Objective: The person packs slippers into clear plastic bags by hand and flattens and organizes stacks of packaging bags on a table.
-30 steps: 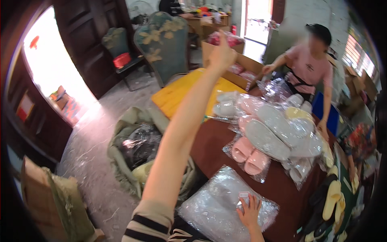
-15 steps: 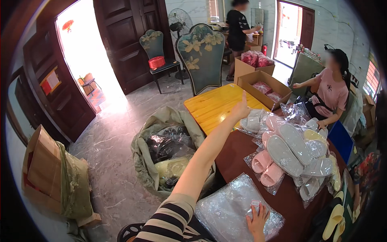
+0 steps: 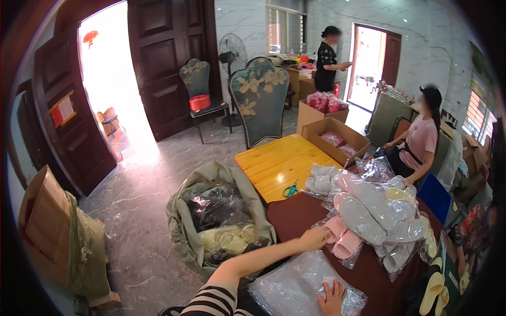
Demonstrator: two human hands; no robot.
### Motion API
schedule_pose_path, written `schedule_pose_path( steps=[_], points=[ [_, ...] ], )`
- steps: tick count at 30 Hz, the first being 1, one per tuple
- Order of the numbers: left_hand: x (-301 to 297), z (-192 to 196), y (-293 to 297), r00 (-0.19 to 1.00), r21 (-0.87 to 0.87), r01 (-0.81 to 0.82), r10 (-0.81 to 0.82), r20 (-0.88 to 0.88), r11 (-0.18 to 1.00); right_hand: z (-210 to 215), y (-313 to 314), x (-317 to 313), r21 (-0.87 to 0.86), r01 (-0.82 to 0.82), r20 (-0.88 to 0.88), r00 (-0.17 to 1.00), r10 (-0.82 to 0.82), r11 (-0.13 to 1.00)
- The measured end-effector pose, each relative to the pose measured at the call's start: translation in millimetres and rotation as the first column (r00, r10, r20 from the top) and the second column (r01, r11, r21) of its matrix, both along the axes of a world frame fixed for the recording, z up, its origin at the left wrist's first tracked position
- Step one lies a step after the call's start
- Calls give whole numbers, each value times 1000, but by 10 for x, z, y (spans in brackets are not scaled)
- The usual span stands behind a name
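Note:
My left hand reaches across from the lower left, its fingers curled, at the near edge of a pair of pink slippers in a clear bag. Whether anything is between the fingers is hidden. Below it, a stack of clear plastic bags lies on the brown tabletop. My right hand rests on that stack with fingers spread, beside a small white label. A heap of bagged slippers, with large grey slippers on top, covers the table to the right.
Green-handled scissors lie on the yellow wooden table. An open sack of bagged goods stands left of the table. Cardboard boxes hold pink packages. One person sits at the far right; another stands behind.
My left hand has come down and nearer from over the yellow table, its pointing finger now curled, uncovering the scissors. My right hand stays on the bags. The standing person has turned.

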State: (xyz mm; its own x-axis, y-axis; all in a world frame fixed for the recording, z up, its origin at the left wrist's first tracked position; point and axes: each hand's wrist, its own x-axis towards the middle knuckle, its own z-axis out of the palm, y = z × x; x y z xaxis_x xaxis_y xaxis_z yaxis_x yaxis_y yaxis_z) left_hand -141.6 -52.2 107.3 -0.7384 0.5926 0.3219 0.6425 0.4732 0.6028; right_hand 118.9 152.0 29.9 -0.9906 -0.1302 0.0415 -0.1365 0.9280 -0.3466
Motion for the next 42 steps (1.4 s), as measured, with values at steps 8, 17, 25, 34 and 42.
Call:
schedule_pose_path(
  steps=[8,17,25,34,42],
  points=[
    [907,-857,57,965,-181,217,-239,-111,959,6,40,-102,-90,13,-30,999,-15,996],
    [949,-870,65,947,-262,186,-244,-210,947,85,365,-233,-119,199,-248,943,-223,973],
    [949,-905,-11,950,-179,160,-201,-241,971,-125,443,-181,17,267,-208,944,-257,964],
    [971,-842,36,940,-192,158,-207,-271,969,118,548,-393,48,377,68,923,-380,925],
    [1006,-876,10,938,-228,126,-191,-290,965,89,524,-523,157,339,181,913,-365,928]
  ],
)
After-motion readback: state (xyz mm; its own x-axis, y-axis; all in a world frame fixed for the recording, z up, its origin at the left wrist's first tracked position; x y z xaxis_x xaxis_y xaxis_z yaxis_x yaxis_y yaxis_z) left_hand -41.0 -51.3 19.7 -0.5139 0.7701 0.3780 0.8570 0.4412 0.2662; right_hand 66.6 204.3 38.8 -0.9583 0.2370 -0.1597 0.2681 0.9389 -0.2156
